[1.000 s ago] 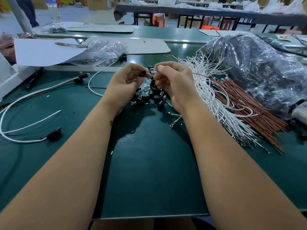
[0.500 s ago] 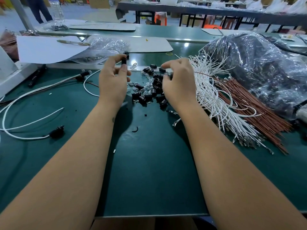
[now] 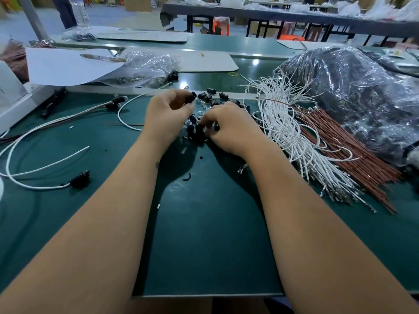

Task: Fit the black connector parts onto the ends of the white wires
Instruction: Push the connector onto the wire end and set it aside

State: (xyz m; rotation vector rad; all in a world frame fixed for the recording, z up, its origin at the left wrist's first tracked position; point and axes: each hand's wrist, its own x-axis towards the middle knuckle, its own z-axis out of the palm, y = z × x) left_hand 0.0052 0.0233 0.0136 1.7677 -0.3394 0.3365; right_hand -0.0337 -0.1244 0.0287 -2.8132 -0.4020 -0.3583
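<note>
Connector-fitting, pick stage: left hand [image 3: 169, 114] pinches one black connector part [image 3: 190, 97]; right hand [image 3: 229, 128], fingers curled, digs among the loose connector pile [image 3: 205, 98] mid-worktop, its catch hidden; white wires [image 3: 285, 123] toward the right edge; advisably single out one piece, socket facing the wire end.

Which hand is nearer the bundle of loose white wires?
Right. The right hand is down in the pile of black connector parts beside the white wire bundle; the left hand, pinching one black part, is farther off, across the pile.
</note>
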